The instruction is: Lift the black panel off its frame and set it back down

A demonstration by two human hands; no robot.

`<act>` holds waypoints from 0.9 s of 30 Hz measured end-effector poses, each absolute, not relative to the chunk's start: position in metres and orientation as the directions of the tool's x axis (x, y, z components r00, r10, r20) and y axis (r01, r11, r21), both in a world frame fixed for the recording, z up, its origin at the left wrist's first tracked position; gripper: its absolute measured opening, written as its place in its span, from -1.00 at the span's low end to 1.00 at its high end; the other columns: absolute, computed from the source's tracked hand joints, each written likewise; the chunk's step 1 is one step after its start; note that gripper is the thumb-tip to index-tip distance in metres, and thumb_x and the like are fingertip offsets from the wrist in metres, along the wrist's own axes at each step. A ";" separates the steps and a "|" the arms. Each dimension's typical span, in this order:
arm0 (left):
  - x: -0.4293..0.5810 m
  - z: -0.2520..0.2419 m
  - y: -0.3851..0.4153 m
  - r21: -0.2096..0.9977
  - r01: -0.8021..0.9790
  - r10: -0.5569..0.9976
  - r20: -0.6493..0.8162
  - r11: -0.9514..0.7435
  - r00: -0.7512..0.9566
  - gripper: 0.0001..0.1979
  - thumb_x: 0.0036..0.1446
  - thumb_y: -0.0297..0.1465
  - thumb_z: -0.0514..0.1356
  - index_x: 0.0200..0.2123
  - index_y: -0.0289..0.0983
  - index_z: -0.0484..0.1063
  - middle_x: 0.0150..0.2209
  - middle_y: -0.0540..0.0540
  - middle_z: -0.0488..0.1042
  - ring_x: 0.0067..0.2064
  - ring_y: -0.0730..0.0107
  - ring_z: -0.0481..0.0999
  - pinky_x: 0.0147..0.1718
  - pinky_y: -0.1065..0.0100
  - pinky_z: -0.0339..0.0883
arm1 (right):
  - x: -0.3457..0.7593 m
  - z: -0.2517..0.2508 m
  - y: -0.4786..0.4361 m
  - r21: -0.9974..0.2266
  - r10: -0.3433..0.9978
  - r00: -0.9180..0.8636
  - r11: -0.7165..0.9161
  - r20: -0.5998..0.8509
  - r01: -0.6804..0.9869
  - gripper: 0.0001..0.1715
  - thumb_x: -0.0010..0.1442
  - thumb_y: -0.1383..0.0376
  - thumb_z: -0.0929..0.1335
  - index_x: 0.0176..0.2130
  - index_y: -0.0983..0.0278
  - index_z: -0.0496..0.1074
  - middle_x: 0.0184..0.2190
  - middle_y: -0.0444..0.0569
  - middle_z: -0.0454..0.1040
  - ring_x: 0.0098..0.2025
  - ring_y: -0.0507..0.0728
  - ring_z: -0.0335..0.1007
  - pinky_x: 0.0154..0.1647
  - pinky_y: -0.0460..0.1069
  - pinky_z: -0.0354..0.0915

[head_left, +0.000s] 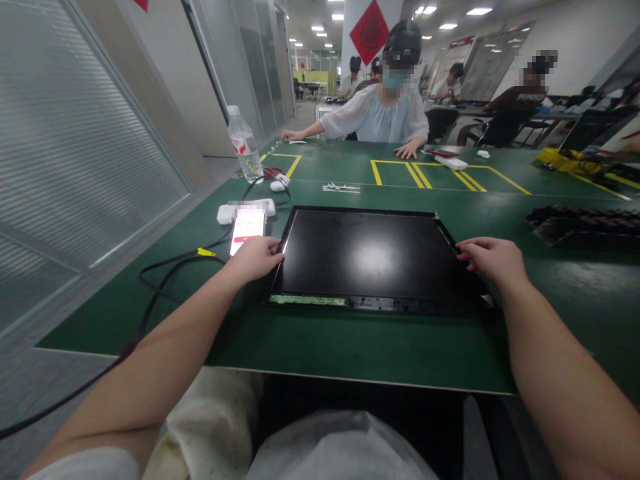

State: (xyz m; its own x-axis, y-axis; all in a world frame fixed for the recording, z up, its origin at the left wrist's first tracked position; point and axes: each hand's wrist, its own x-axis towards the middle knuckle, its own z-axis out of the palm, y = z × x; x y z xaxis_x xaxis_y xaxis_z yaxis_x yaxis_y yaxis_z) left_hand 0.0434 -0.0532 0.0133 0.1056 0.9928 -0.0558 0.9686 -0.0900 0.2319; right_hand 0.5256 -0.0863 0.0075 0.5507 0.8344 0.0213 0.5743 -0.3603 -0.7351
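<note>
A black flat display panel (pixel 367 257) lies face up on the green table (pixel 350 347), with a strip of green circuit board (pixel 307 301) along its near edge. My left hand (pixel 254 258) grips the panel's left edge, fingers curled around it. My right hand (pixel 487 259) holds the right edge, fingers curled onto the frame.
A lit phone (pixel 247 229) and a white power bank (pixel 245 210) with black cables (pixel 165 273) lie left of the panel. A water bottle (pixel 243 145) stands at the back left. A black keyboard-like tray (pixel 583 223) lies right. A masked person (pixel 387 110) sits opposite.
</note>
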 end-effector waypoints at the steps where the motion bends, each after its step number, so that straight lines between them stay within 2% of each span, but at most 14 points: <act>1: 0.043 0.013 -0.053 0.231 0.969 0.993 -0.057 -0.090 0.105 -0.70 0.25 -0.31 0.24 -0.07 -0.35 0.65 -0.09 -0.32 0.69 -0.13 -0.02 0.66 -0.23 0.24 0.42 | 0.526 0.007 -0.086 -0.736 0.835 0.551 -0.360 0.020 0.573 -0.84 0.15 0.31 0.41 -0.29 0.22 0.65 -0.44 -0.02 0.62 -0.59 0.06 0.38 -0.49 0.00 0.37; 7: 0.042 0.009 -0.051 0.236 0.965 0.992 -0.026 -0.117 0.127 -0.74 0.21 -0.34 0.21 -0.15 -0.31 0.67 -0.17 -0.29 0.69 -0.16 -0.03 0.65 -0.26 0.24 0.39 | 0.526 0.006 -0.087 -0.719 0.834 0.549 -0.344 0.061 0.603 -0.81 0.12 0.34 0.40 -0.29 0.25 0.65 -0.47 -0.03 0.61 -0.58 0.06 0.40 -0.47 -0.01 0.39; 12: 0.041 0.004 -0.048 0.216 0.963 0.987 0.001 -0.159 0.162 -0.72 0.18 -0.35 0.16 -0.19 -0.32 0.66 -0.25 -0.30 0.67 -0.20 -0.06 0.63 -0.29 0.21 0.36 | 0.526 0.005 -0.089 -0.740 0.809 0.574 -0.310 0.124 0.597 -0.79 0.13 0.26 0.39 -0.28 0.23 0.64 -0.42 -0.01 0.64 -0.54 0.06 0.41 -0.44 -0.01 0.37; 16: 0.040 0.003 -0.047 0.211 0.962 0.984 0.010 -0.175 0.177 -0.70 0.20 -0.32 0.14 -0.20 -0.32 0.65 -0.23 -0.33 0.67 -0.18 -0.10 0.63 -0.26 0.18 0.37 | 0.535 0.000 -0.088 -0.756 0.753 0.627 -0.288 0.199 0.587 -0.74 0.12 0.24 0.38 -0.24 0.23 0.66 -0.37 -0.02 0.65 -0.50 0.09 0.46 -0.38 0.01 0.42; 19: 0.040 0.003 -0.045 0.206 0.963 0.985 0.020 -0.174 0.174 -0.70 0.21 -0.29 0.14 -0.21 -0.32 0.63 -0.21 -0.34 0.66 -0.16 -0.11 0.63 -0.25 0.18 0.37 | 0.546 -0.005 -0.083 -0.676 0.770 0.619 -0.376 0.152 0.634 -0.69 0.12 0.26 0.37 -0.18 0.21 0.67 -0.33 -0.01 0.66 -0.40 0.16 0.53 -0.23 0.07 0.47; 22: 0.040 0.002 -0.044 0.207 0.962 0.983 0.006 -0.180 0.183 -0.71 0.20 -0.32 0.12 -0.23 -0.32 0.61 -0.25 -0.31 0.65 -0.22 -0.06 0.62 -0.30 0.20 0.35 | 0.553 -0.012 -0.076 -0.557 0.824 0.562 -0.434 0.072 0.708 -0.73 0.10 0.24 0.40 -0.21 0.21 0.68 -0.28 0.05 0.67 -0.22 0.27 0.60 -0.09 0.13 0.48; 24: 0.040 0.002 -0.044 0.205 0.961 0.983 0.007 -0.183 0.186 -0.72 0.19 -0.33 0.12 -0.24 -0.31 0.61 -0.27 -0.31 0.65 -0.23 -0.06 0.62 -0.30 0.19 0.34 | 0.554 -0.015 -0.073 -0.502 0.856 0.515 -0.424 0.051 0.754 -0.75 0.10 0.21 0.42 -0.23 0.20 0.68 -0.22 0.07 0.68 -0.12 0.31 0.60 -0.05 0.12 0.47; 27: 0.041 0.000 -0.044 0.199 0.963 0.983 0.018 -0.182 0.182 -0.70 0.20 -0.31 0.12 -0.25 -0.31 0.62 -0.26 -0.33 0.65 -0.23 -0.08 0.62 -0.28 0.18 0.36 | 0.551 -0.019 -0.071 -0.453 0.871 0.491 -0.428 0.025 0.782 -0.66 0.13 0.17 0.43 -0.13 0.21 0.68 -0.14 0.10 0.67 -0.06 0.33 0.60 -0.03 0.12 0.47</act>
